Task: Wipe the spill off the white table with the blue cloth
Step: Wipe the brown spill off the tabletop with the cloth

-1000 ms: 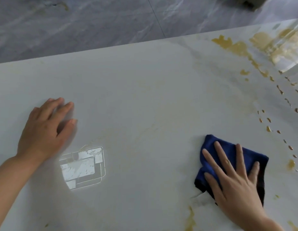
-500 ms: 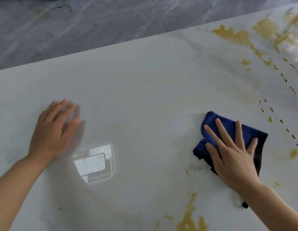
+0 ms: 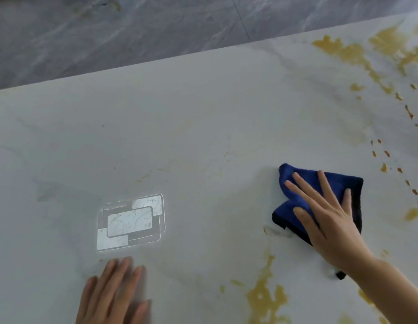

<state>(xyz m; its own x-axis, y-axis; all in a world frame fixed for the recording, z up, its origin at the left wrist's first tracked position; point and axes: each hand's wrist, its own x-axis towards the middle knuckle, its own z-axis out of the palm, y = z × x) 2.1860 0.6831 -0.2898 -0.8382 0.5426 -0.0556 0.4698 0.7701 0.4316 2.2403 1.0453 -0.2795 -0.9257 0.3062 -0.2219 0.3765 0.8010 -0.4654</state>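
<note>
In the head view your right hand (image 3: pixel 329 220) presses the blue cloth (image 3: pixel 320 183) flat mid-wipe on the white tabletop (image 3: pixel 203 113), fingers (image 3: pixel 304 185) spread, left hand (image 3: pixel 112 293) resting open; next, I'd judge, sweep toward the yellow spill (image 3: pixel 264 298).

Looks like a home dining or kitchen area, can't tell which. Cues: a big white marble-look bench (image 3: pixel 203 127) with a glossy top, and beyond its far edge a floor (image 3: pixel 133 36) of large grey veined tiles with a thin grout line. The gloss throws back a bright rectangular light reflection (image 3: pixel 130 222) near the bench's near edge, likely a ceiling fixture. Yellow-brown spill (image 3: pixel 264 298) sits on the bench's right side. No tools, lab or shop gear in view.
</note>
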